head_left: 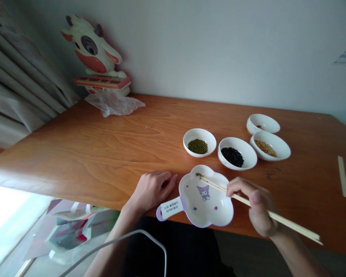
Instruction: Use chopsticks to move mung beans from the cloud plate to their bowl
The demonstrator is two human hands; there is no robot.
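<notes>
My right hand (256, 204) grips a pair of wooden chopsticks (288, 221). Their tips reach into a white flower-shaped dish (207, 213) with a lilac rim, touching or close to a few green mung beans (199, 175) on its upper left. A cartoon figure is printed in the middle of the dish, and a paper label (172, 207) covers its short handle. Loosely curled on the table edge, my left hand (152, 188) lies beside the dish's handle; nothing shows in it. Beyond the dish stand a bowl of mung beans (199, 132) and a bowl of black beans (249, 156).
A bowl of pale yellow grains (282, 148) and a bowl with a few reddish bits (269, 123) stand at the right. Tape (343, 177) marks the wooden table (118, 154). A cow toy keyboard (100, 61) and plastic bag (115, 104) sit back left. A cable (141, 231) crosses my lap.
</notes>
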